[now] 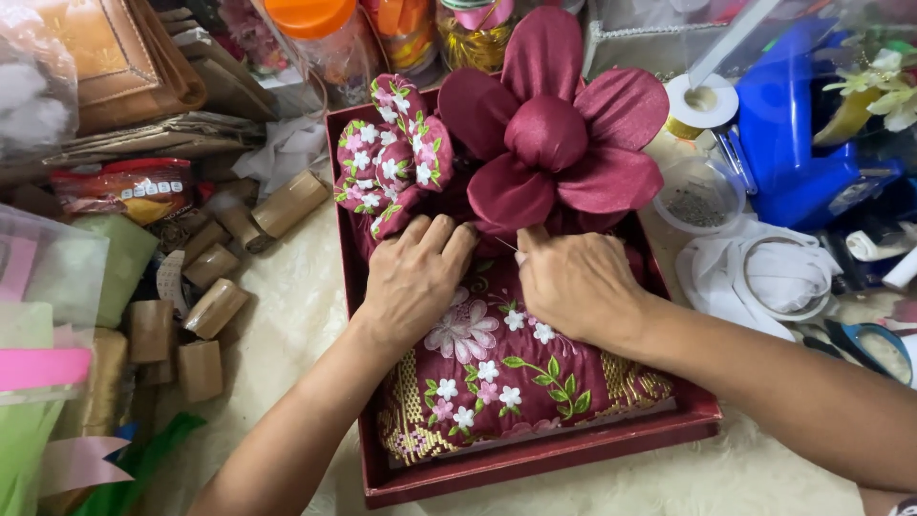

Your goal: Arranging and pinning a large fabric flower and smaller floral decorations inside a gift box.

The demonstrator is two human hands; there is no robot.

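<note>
Pressing satin flower (559,143) into maroon tray (535,459).
Left hand (413,277) and right hand (573,282), fingers curled together, rest on embroidered cloth (497,373); cardboard tubes (215,306) lie well left.

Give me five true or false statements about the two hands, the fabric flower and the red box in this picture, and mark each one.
1. Both hands, left hand and right hand, press on the embroidered maroon cloth. True.
2. The satin flower is blue. False: it is maroon.
3. The cloth lies in a red box. True.
4. The cardboard rolls lie inside the box. False: outside, to its left.
5. The right hand holds scissors. False: it holds none that can be seen.
</note>
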